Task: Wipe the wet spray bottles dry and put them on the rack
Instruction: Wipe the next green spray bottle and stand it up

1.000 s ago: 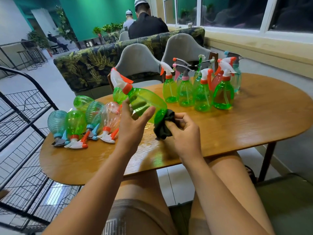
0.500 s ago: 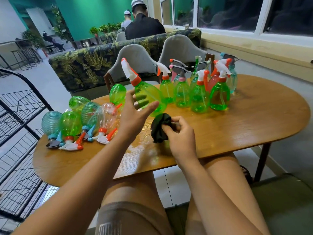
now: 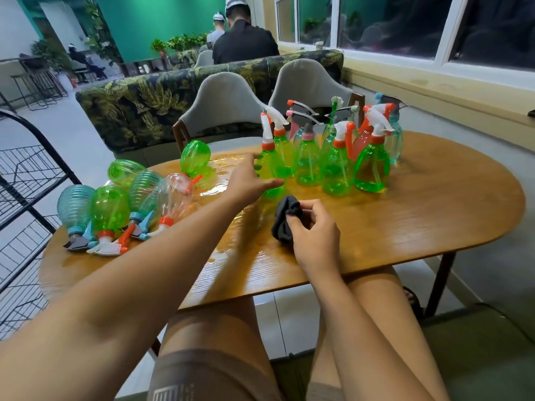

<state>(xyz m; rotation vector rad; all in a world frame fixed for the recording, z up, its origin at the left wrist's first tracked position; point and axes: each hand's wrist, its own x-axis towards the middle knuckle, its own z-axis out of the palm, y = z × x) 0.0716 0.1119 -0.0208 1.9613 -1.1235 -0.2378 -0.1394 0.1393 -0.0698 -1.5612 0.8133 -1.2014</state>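
Wet patches shine on our wooden table (image 3: pixel 434 215). Our left hand (image 3: pixel 249 183) spreads open at an upright green bottle (image 3: pixel 272 166), gripping nothing; our right hand (image 3: pixel 314 230) clutches the dark cloth (image 3: pixel 285 222). Five bottles lie beside the rack (image 3: pixel 31 180), which holds none we can see.

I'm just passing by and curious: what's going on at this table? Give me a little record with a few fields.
Setting: oval wooden table, wet and glossy near the middle
Left hand: open, at the green spray bottle standing at the near edge of the upright group; whether it touches is unclear
Right hand: holding a bunched dark cloth
Upright bottles: a cluster toward the far side, mostly green
Lying bottles: several on their sides at the left end
Rack: black wire shelves left of the table; no bottles seen on the visible part
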